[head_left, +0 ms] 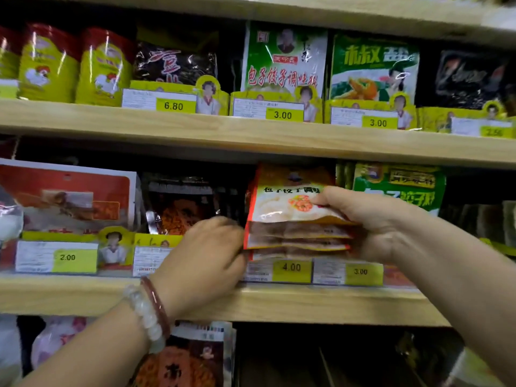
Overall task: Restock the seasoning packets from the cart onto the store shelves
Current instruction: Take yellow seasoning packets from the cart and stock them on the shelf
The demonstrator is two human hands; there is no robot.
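Observation:
A stack of orange-and-white seasoning packets [290, 210] with a dumpling picture sits at the middle shelf [279, 303], above the 4.00 price tag [291, 270]. My right hand [374, 222] grips the stack from the right, thumb over the front packet. My left hand [206, 258], with two bracelets on its wrist, rests against the stack's left edge; its fingertips are hidden behind the packets. The cart is out of view.
Green dumpling-seasoning packets [399, 188] stand just right of the stack, dark packets [181, 208] and a red-white bag [67, 196] to the left. The upper shelf [251, 132] carries yellow chicken-powder bags [78, 65] and more green packets [284, 60]. More packets [184, 358] fill the bottom shelf.

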